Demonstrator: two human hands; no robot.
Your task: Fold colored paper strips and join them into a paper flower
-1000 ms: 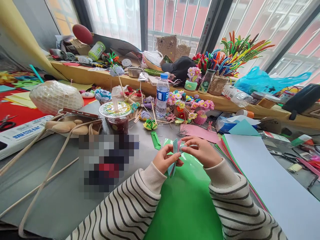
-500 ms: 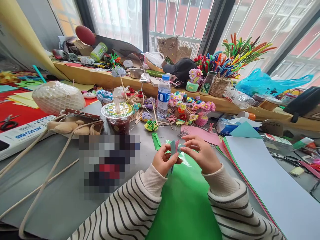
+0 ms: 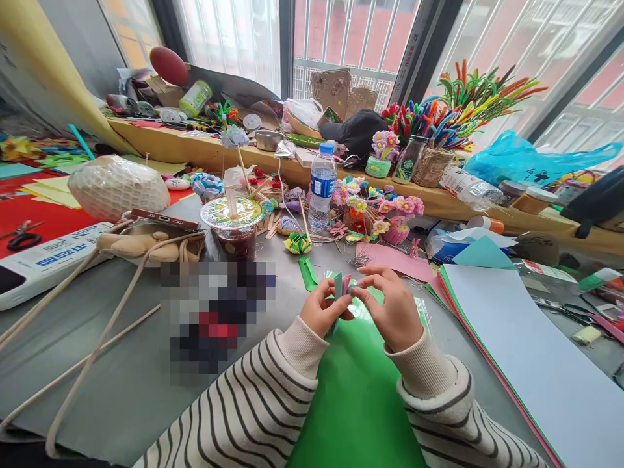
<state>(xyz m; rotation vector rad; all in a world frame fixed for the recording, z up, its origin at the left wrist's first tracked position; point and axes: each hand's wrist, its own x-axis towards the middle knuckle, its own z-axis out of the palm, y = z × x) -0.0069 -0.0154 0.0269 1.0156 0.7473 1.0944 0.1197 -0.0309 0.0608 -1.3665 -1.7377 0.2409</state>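
My left hand (image 3: 322,309) is closed around a small folded paper piece (image 3: 338,286), light blue-green with a pink layer between its flaps. From the other side, the thumb and fingertips of my right hand (image 3: 394,311) pinch the piece's right edge. Its lower part is hidden behind my left fingers. Under both hands lies a glossy green sheet (image 3: 363,390). Just beyond my left hand is a folded green paper strip (image 3: 307,273), and behind that a green and yellow paper flower (image 3: 298,243).
A water bottle (image 3: 322,188) and a lidded drink cup (image 3: 236,237) stand behind my hands. To the right lies a stack of large paper sheets (image 3: 517,325). Pink pipe-cleaner flowers (image 3: 385,207) and a pink paper sheet (image 3: 397,260) are further back. A corded bag (image 3: 146,240) rests left.
My right hand has turned inward and closed in on the folded paper, its fingers now nearer my left hand. The whole view has shifted slightly.
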